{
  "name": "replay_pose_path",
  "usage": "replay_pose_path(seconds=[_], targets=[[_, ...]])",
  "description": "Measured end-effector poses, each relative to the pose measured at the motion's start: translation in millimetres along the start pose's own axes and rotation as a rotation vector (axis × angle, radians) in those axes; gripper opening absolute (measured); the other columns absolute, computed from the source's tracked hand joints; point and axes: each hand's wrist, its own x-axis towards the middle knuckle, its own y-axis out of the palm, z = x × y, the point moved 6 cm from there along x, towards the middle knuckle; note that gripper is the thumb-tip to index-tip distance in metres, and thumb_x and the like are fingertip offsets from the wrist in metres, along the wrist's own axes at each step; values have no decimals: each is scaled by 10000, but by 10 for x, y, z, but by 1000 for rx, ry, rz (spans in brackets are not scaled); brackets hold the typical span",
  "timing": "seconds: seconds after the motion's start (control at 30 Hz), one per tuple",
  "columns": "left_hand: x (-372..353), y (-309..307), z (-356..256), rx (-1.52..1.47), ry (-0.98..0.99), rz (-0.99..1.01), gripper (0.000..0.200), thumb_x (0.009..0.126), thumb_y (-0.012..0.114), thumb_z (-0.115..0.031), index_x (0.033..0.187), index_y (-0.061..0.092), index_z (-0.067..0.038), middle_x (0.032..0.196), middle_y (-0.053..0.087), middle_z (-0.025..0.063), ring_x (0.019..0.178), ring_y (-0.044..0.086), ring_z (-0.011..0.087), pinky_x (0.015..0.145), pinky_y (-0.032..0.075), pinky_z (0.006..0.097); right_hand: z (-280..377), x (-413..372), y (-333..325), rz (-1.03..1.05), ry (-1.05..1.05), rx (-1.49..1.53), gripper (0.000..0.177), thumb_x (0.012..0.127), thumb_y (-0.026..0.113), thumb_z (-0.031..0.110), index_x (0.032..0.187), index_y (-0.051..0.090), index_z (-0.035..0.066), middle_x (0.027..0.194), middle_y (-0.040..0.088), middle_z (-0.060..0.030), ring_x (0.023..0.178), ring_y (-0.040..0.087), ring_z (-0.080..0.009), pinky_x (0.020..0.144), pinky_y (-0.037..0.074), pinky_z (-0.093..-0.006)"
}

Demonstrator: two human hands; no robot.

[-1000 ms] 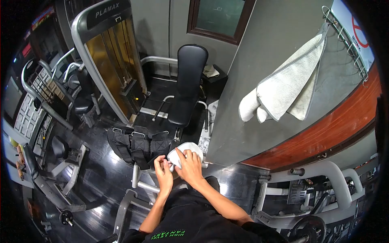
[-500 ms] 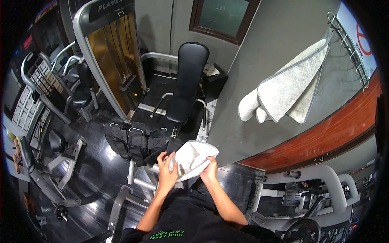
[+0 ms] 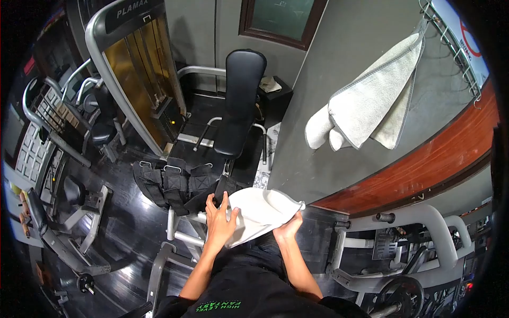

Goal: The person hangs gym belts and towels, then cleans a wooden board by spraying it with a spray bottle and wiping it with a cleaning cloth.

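Observation:
A white towel [image 3: 262, 211] with a dark-edged hem is stretched between my two hands in front of my body. My left hand [image 3: 219, 225] holds its left end, with thumb and fingers on either side of the cloth and the fingertips close to a black strap. At the right end, my right hand [image 3: 289, 228] grips a gathered corner, its fingertips partly hidden by the fabric. Black padded straps with metal rings [image 3: 175, 183] hang just beyond my left hand. A second whitish towel [image 3: 371, 98] hangs on the grey wall at the upper right.
A weight-stack machine [image 3: 135, 69] and a black padded seat [image 3: 241, 100] stand ahead. On the right is a grey-framed machine [image 3: 435, 238]; a metal hook rack [image 3: 453, 50] is on the wall. More gym equipment [image 3: 79, 217] stands at left.
The right hand has moved right with its corner, so the towel is spread wider and flatter. The left hand stays near the towel's left end. The whole view has shifted slightly.

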Motion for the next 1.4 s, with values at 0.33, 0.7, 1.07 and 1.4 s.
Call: replay_pose_path(seconds=[0.33, 0.7, 1.07, 1.4], targets=[[-18, 39, -96, 234, -45, -12, 589, 900, 535, -357, 1389, 400, -57, 1409, 225, 324, 1285, 278, 451, 991, 299, 540, 287, -63, -106, -29, -89, 13, 464, 923, 348, 362, 1216, 550, 65, 1242, 576, -105, 1159, 533, -295, 1003, 407, -441], [-55, 63, -107, 332, 21, -55, 601, 892, 545, -350, 1388, 384, -50, 1394, 277, 319, 1245, 325, 450, 955, 326, 541, 865, -186, -74, 131, -126, 141, 378, 915, 383, 332, 1066, 606, 66, 1069, 648, -114, 995, 617, -284, 894, 490, -424], [-59, -13, -160, 294, 14, -62, 672, 817, 664, -273, 1393, 384, -69, 1408, 230, 305, 1244, 320, 450, 964, 332, 505, 1080, -457, 183, 418, -38, 214, 247, 938, 395, 308, 914, 504, 88, 947, 638, -192, 833, 638, -291, 699, 541, -385], [81, 103, -637, -445, 163, 11, 401, 882, 603, -153, 1264, 525, -60, 1217, 493, 153, 1073, 510, 271, 925, 409, 352, 1056, -660, 407, 716, 306, 291, 225, 909, 459, 306, 843, 395, 100, 565, 353, 4, 504, 398, -127, 456, 344, -261]])
